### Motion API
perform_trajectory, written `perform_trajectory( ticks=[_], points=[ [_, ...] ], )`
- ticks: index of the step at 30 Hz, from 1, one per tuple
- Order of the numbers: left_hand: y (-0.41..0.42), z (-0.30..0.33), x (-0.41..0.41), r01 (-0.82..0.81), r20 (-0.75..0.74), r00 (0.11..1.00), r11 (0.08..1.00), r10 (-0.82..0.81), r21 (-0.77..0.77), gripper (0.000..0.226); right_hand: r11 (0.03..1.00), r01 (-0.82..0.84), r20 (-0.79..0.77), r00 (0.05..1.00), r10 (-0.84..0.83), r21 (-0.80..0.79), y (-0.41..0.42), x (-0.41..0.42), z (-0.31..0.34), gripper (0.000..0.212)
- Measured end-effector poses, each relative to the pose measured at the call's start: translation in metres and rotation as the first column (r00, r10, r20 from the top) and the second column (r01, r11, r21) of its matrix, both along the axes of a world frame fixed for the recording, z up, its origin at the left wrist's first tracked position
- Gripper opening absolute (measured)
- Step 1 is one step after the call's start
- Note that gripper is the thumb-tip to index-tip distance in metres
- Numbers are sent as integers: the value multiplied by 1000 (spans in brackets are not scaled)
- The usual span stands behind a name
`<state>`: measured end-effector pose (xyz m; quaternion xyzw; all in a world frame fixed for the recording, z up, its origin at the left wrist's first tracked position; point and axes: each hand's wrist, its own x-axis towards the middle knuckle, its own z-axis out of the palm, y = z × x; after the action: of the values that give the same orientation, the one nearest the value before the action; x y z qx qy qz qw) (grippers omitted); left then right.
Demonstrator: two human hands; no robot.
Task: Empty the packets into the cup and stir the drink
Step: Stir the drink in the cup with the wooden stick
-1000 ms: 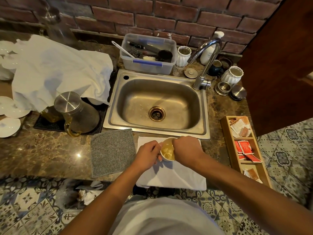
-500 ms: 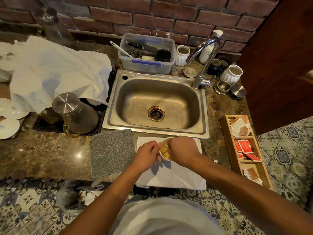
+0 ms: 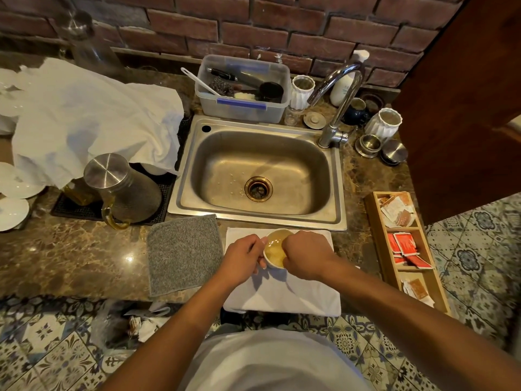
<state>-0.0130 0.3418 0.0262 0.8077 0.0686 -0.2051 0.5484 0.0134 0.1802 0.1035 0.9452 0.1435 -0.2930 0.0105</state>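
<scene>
A small white ceramic cup (image 3: 275, 249) of yellowish drink stands on a folded white cloth (image 3: 282, 294) before the steel sink (image 3: 259, 170); left hand (image 3: 242, 256) grips its side, right hand (image 3: 306, 253) curls over the rim, its contents hidden.

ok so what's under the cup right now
The cup stands on a white folded cloth on the counter. The left hand holds its side; the right hand covers part of its rim.

brick wall (image 3: 253, 21) | marble counter (image 3: 70, 255) | patterned floor tiles (image 3: 56, 348)
</scene>
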Motion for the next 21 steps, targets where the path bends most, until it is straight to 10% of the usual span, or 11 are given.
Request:
perform_trajectory(
  ticks=[21],
  points=[
    [-1, -3, 0, -6, -21, 1000, 1000, 5, -19, 40, 999, -11, 70, 997, 14, -37, -5, 1, 4, 29]
  ],
)
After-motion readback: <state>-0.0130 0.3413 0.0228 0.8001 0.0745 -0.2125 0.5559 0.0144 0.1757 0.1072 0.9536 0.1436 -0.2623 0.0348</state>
